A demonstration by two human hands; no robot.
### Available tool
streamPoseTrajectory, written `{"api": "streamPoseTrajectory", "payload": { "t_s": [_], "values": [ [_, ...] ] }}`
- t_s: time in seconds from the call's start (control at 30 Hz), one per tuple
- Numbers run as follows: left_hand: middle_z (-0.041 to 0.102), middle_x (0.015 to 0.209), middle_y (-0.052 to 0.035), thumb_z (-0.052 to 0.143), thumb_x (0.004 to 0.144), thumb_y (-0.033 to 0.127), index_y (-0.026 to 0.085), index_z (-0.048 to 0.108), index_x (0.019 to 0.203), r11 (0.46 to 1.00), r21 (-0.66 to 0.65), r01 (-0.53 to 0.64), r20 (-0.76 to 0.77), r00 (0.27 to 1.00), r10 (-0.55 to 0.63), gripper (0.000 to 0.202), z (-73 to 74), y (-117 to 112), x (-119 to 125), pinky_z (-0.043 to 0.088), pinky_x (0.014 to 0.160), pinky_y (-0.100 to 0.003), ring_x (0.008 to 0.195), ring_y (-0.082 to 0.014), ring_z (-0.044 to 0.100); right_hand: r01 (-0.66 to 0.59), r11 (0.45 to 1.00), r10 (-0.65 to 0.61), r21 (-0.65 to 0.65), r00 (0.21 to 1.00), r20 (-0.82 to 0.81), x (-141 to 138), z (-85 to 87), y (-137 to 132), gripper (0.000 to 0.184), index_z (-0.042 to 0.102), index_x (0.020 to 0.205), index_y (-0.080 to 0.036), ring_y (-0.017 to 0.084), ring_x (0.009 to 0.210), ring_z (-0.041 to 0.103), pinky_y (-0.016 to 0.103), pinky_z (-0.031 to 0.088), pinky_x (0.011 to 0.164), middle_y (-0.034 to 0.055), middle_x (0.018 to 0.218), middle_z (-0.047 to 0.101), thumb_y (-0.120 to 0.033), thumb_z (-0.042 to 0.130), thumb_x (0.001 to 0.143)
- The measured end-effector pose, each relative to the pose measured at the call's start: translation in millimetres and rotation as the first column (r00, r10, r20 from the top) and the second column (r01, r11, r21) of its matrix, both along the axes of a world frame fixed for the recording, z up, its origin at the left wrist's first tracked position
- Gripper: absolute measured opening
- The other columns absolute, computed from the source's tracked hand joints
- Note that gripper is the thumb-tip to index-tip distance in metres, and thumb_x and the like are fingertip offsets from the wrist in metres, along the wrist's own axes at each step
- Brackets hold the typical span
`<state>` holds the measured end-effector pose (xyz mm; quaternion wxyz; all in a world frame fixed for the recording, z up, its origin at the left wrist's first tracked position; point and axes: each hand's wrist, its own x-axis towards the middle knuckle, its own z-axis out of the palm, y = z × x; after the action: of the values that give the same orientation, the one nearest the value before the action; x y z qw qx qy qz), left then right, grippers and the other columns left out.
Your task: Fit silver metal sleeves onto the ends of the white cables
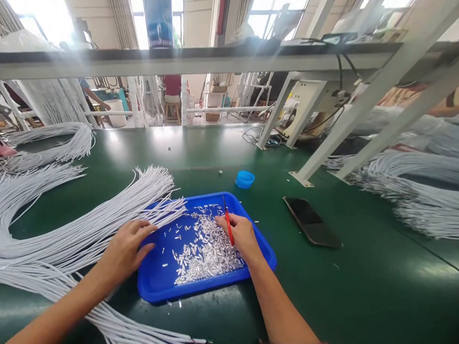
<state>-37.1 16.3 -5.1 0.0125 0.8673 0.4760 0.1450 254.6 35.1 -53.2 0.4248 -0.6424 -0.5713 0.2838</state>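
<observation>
A blue tray sits on the green table and holds several small silver metal tubes. My right hand is over the tray among the tubes, closed on a thin red tool that points away from me. My left hand rests at the tray's left edge on a fanned bundle of white cords, fingers curled over the cord ends; whether it pinches one is unclear.
A black phone lies right of the tray. A small blue cap sits behind it. More white cord bundles lie at far left and far right. White frame legs stand on the table.
</observation>
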Motion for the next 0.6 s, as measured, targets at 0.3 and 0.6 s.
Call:
{"api": "streamPoseTrajectory", "payload": {
  "t_s": [0.3,0.6],
  "values": [
    [0.061,0.068,-0.0004,0.061,0.068,0.018,0.017,0.063,0.073,0.845,-0.511,0.156,0.175,0.982,-0.076,0.006,17.4,41.3,22.7,0.043,0.064,-0.028,0.069,-0.0204,0.058,-0.001,1.0,0.001,0.005,1.0,-0.014,-2.6,-1.4,2.5,0.036,0.054,0.054,-0.017,0.013,0.051,0.041,0.022,0.03,0.047,-0.0019,0.051,0.045,-0.048,0.055,0.072],
    [0.058,0.066,0.0024,0.066,0.071,0.025,0.018,0.047,0.117,0.313,-0.773,0.552,0.631,0.612,0.477,0.051,-2.4,53.8,50.2,0.025,0.034,-0.015,0.038,-0.0047,0.045,-0.079,0.996,0.066,-0.029,0.952,-0.299,-20.5,7.6,-4.1,0.033,0.06,0.064,-0.015,0.01,0.049,0.034,0.022,0.026,0.046,-0.0039,0.052,0.04,-0.047,0.059,0.071]
  ]
}}
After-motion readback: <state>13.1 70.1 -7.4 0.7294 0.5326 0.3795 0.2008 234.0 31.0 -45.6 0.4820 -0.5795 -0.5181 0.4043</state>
